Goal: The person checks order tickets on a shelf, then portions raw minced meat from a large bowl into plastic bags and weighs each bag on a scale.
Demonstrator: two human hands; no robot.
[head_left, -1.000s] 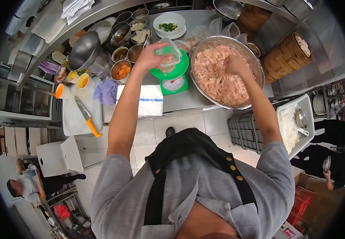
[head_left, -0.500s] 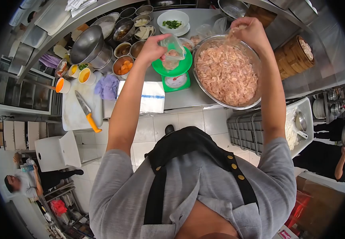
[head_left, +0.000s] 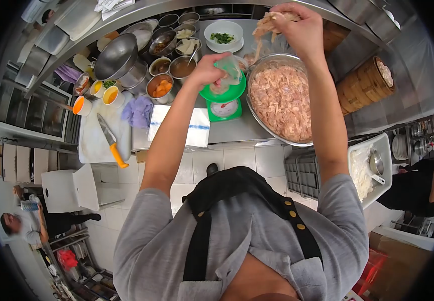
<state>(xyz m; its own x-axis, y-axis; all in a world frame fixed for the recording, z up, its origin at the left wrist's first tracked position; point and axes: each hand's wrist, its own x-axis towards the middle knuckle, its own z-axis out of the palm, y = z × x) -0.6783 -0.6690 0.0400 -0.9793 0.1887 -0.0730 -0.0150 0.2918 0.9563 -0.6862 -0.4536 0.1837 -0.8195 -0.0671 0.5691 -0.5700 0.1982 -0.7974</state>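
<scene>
My left hand [head_left: 208, 72] grips a clear plastic bag [head_left: 231, 69] by its edge, with some pale meat inside. The bag rests on or just above the green pan of a kitchen scale [head_left: 225, 109]. My right hand [head_left: 303, 29] is closed round a clump of raw sliced meat [head_left: 268, 25], and strips dangle from it. It is raised above the far rim of a large metal bowl [head_left: 253, 108], which is heaped with the same pink meat [head_left: 281, 103]. My right forearm covers part of the bowl's right side.
A stack of flat plastic bags [head_left: 179, 125] lies left of the scale beside a purple cloth [head_left: 137, 112]. An orange-handled knife [head_left: 113, 142] rests on a white cutting board [head_left: 94, 145]. Several metal containers stand behind. A bamboo steamer [head_left: 365, 88] is at right. Other people stand at both sides.
My right hand has lifted a clump of meat up and away from the bowl. My left hand, still on the bag, appears slightly lower and further right; the whole view has shifted a little.
</scene>
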